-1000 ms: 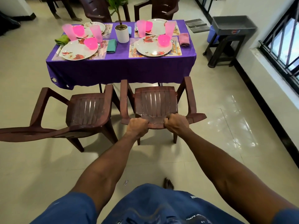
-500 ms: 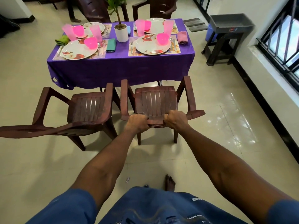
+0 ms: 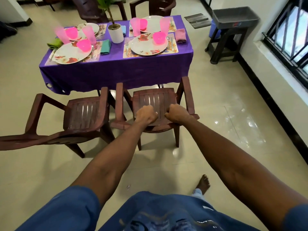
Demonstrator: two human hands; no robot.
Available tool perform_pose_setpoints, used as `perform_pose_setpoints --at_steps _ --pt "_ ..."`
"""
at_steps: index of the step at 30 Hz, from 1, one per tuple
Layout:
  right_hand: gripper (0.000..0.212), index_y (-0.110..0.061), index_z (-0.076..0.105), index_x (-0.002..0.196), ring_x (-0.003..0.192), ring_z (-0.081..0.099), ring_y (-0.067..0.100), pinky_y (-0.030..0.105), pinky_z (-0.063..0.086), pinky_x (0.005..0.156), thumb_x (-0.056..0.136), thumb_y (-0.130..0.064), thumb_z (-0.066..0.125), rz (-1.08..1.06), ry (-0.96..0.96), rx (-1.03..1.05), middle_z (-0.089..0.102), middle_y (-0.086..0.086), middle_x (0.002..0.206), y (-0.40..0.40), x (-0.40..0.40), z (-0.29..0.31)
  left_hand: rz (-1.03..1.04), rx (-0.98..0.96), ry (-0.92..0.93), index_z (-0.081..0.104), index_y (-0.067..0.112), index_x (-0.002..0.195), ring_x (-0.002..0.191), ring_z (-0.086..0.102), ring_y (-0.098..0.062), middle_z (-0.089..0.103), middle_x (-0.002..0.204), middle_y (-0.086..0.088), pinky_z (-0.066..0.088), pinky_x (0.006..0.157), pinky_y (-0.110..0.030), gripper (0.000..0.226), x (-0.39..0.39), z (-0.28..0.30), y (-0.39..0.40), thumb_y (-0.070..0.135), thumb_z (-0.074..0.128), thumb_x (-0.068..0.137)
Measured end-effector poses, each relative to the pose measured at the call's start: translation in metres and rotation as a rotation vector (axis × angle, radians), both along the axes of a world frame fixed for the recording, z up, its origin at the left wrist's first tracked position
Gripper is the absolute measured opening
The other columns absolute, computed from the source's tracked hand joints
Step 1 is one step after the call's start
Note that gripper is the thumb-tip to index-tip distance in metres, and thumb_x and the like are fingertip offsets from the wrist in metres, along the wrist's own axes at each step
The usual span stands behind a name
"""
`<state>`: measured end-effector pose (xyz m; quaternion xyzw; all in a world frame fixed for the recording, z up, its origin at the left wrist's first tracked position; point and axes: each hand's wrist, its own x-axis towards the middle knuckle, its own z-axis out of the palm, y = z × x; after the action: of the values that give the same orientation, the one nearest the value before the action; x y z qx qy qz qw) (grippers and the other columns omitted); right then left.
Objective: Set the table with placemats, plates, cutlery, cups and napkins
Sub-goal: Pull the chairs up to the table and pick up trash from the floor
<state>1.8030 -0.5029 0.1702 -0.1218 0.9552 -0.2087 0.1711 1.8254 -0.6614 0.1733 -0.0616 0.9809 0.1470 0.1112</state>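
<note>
Bright daylight from the window point(image 3: 290, 35) glares on the floor point(image 3: 241, 127); slight blur, edges bowed.

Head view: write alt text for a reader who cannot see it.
Both hands, left hand and right hand, grip the backrest of a brown plastic chair facing a purple-clothed table set with plates, pink cups, cutlery and napkins. A second chair stands to its left.

The surface point(image 3: 116, 70) is draped in a purple tablecloth point(image 3: 143, 75), on which four floral placemats, folded napkins and a white plant pot point(image 3: 115, 33) are laid, plates set upon the placemats.
</note>
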Motion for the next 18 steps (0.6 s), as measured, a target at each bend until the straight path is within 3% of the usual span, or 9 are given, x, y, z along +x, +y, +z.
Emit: perform_pose_setpoints --at_steps 5,7,10,13,18 --pt "0.028 -0.012 0.068 0.084 0.071 0.064 0.024 0.041 0.057 0.070 0.093 -0.027 0.046 -0.186 0.210 -0.170 0.067 0.005 0.079 0.083 -0.033 0.001 0.019 0.053 0.087 0.055 0.013 0.078 0.068 0.054 -0.020 0.056 0.073 -0.003 0.037 0.056 -0.030 0.024 -0.047 0.015 0.108 0.027 0.046 0.095" --pt "0.033 -0.010 0.069 0.087 0.074 0.063 0.030 0.040 0.055 0.069 0.094 -0.030 0.043 -0.241 0.238 -0.170 0.069 0.010 0.084 0.133 -0.044 0.005 0.030 0.126 0.091 0.054 0.015 0.072 0.063 0.055 -0.018 0.053 0.068 0.001 0.039 0.052 -0.028 0.027 -0.063 0.017 0.159 0.024 0.046 0.096" --pt "0.028 -0.007 0.069 0.092 0.084 0.063 0.036 0.034 0.048 0.070 0.091 -0.021 0.045 -0.301 0.177 -0.073 0.070 0.014 0.095 0.203 -0.056 -0.002 0.031 0.186 0.093 0.064 0.010 0.089 0.077 0.065 -0.028 0.066 0.084 -0.007 0.055 0.069 -0.039 0.026 -0.084 0.009 0.228 0.026 0.045 0.095" --pt "0.025 -0.007 0.067 0.095 0.093 0.063 0.037 0.036 0.052 0.078 0.085 -0.015 0.046 -0.352 0.066 0.005 0.069 0.016 0.101 0.261 -0.064 -0.018 -0.032 0.140 0.102 0.064 0.009 0.096 0.086 0.066 -0.033 0.069 0.094 -0.013 0.054 0.074 -0.037 0.026 -0.101 -0.007 0.290 0.024 0.044 0.093" --pt "0.026 -0.005 0.066 0.099 0.094 0.064 0.036 0.033 0.048 0.074 0.085 -0.013 0.047 -0.368 -0.060 0.040 0.068 0.017 0.104 0.325 -0.072 -0.050 -0.097 0.076 -0.022 0.064 0.009 0.104 0.098 0.064 -0.035 0.067 0.109 -0.015 0.047 0.076 -0.035 0.028 -0.114 -0.043 0.357 0.022 0.042 0.093"
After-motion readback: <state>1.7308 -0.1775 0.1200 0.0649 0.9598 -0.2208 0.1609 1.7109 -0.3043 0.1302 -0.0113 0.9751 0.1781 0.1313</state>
